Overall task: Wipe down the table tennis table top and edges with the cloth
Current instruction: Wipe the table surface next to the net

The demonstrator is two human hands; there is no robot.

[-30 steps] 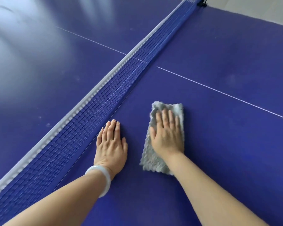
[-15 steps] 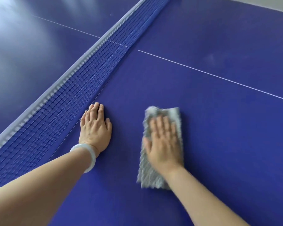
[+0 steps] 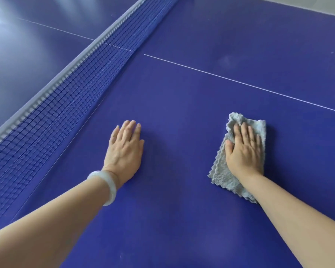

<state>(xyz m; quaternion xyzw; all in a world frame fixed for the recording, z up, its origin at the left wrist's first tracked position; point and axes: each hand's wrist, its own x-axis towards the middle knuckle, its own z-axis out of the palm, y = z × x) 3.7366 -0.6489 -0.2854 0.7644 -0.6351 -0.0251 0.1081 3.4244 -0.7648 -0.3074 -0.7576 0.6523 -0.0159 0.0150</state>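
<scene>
On the blue desk, to the right of the net, the right hand lies flat with straight fingers pressing on a folded grey cloth, which sits on the surface near the white line but short of it. Well apart to its left, the left hand rests palm down on the bare surface, fingers straight and together, holding nothing, near the foot of the net, with a pale bracelet on its wrist. Crinkled edges of the cloth show around the palm and beyond the fingertips.
</scene>
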